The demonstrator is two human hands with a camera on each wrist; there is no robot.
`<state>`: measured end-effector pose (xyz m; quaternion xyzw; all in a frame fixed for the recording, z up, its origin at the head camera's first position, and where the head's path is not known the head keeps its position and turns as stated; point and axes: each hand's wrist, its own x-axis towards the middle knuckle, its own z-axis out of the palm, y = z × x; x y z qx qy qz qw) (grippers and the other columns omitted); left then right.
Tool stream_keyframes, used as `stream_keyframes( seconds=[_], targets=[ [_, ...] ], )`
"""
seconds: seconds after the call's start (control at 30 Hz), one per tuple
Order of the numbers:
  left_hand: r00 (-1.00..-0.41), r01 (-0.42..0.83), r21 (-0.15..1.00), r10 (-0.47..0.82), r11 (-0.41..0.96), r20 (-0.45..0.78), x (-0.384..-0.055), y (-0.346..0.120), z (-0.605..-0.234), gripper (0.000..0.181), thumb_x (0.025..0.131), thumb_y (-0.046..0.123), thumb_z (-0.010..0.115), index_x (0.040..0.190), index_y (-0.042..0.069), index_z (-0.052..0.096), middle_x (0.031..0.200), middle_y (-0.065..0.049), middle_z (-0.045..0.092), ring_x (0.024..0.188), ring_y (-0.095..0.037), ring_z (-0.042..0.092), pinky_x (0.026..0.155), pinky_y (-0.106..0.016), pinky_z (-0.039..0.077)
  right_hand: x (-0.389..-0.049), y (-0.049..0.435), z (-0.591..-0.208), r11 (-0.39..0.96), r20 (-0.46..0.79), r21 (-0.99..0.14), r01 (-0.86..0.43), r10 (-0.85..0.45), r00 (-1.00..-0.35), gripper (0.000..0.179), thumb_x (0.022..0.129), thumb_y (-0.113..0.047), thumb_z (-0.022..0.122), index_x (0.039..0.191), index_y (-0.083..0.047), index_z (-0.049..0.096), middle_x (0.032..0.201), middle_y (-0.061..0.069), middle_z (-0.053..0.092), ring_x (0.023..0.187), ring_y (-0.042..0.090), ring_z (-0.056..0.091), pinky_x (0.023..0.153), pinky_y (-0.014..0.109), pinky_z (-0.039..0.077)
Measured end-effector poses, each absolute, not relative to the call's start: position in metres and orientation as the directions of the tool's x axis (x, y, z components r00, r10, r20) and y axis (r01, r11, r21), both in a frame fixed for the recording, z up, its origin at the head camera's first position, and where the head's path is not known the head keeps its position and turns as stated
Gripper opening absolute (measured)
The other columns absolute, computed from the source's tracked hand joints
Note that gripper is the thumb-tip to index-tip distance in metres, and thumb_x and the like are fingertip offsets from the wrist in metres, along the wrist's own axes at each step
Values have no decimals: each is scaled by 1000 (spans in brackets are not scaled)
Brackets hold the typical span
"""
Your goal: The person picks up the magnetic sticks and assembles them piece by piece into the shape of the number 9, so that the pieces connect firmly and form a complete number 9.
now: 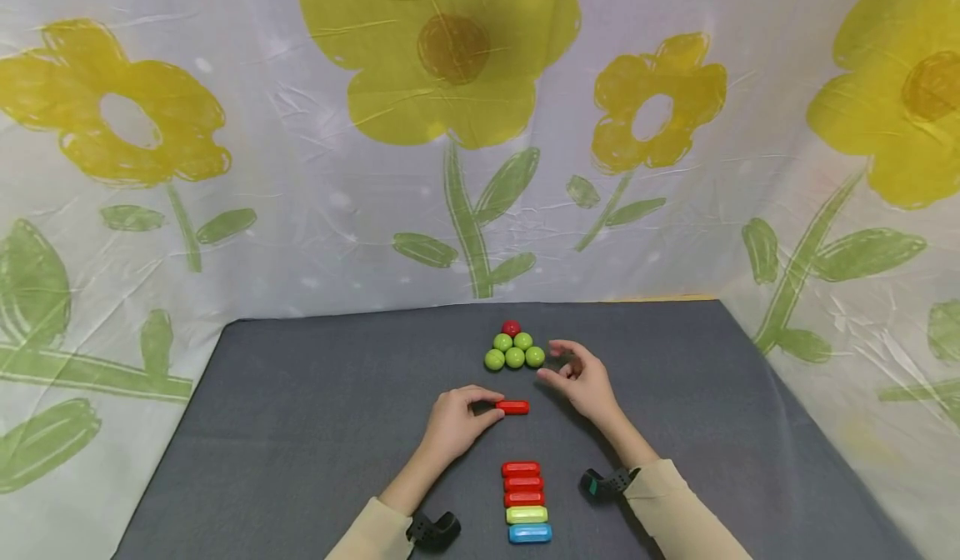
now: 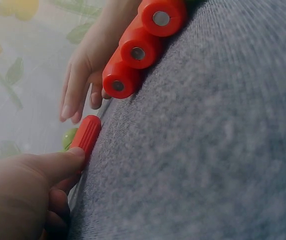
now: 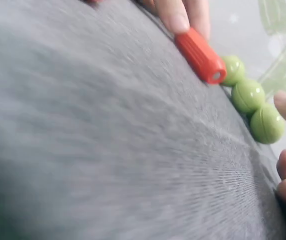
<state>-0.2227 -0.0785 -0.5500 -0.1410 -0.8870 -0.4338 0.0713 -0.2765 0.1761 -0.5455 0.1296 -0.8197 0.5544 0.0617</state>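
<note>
My left hand pinches a short red magnetic rod by its left end between thumb and fingertips, low over the dark cloth. A round metal tip shows on the rod's free end in the right wrist view. Beyond the rod, several green balls are packed in a triangle with one red ball at its far point. Just right of the triangle's near corner, my right hand has thumb and fingers spread apart and loosely bent, with nothing between them.
Nearer the front edge lies a column of rods: three red rods, a yellow-green rod and a blue rod. They lie side by side between my forearms. A flower-printed curtain stands behind the dark cloth-covered table.
</note>
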Motion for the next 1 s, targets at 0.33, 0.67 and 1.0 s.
stream_keyframes(
  seconds=[0.33,0.67,1.0],
  targets=[
    [-950,312,762,192,568,246,-221,-80,-549,17,90,19,87,107,18,85,104,0,80,55,-1,46,54,-22,41,-298,168,-546,480,190,-838,-258,-185,-964,65,88,-25,90,144,-8,65,135,13,69,48,8,48,50,23,42],
    [-950,311,749,197,585,241,-221,-78,-550,18,90,20,87,107,18,85,104,0,80,57,-1,45,56,-22,40,-302,169,-550,536,187,-802,-263,-193,-963,47,90,-25,88,132,-9,73,112,10,76,46,8,47,47,24,40],
    [-954,301,756,189,582,235,-220,-77,-549,17,90,20,88,107,18,85,104,-1,80,53,-1,44,53,-22,39,-300,167,-550,552,191,-792,-260,-180,-965,45,90,-24,88,130,-10,74,77,0,64,47,9,47,47,23,38]
  ],
)
